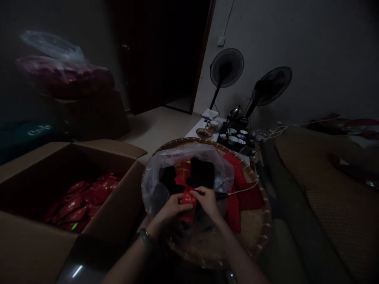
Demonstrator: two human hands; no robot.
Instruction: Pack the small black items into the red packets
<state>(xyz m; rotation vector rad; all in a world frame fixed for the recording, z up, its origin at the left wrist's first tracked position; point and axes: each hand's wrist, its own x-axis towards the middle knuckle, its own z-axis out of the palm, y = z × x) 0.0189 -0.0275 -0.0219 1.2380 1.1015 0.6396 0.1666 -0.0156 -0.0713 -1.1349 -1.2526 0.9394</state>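
Both hands pinch one small red packet [188, 201] with gold marks, over a round woven bamboo tray [254, 225]. My left hand [174, 207] grips its left side, thumb on the front. At the packet's upper right edge, the fingers of my right hand [207, 201] are closed on it. Behind the hands a clear plastic bag [154, 183] lies open, with a dark block-like thing [202, 171] and more red packets [182, 170] in it. Red cloth-like or paper pieces [235, 213] lie on the tray's right side. A white cord [244, 190] runs to a dark object beside my right hand.
At left, an open cardboard box [109, 150] holds many red packets [83, 199]. Farther back, a filled plastic bag [74, 75] rests on another box. A low table with teacups [233, 139] and two fans [226, 68] stand beyond the tray. A woven mat [319, 169] covers a seat at right.
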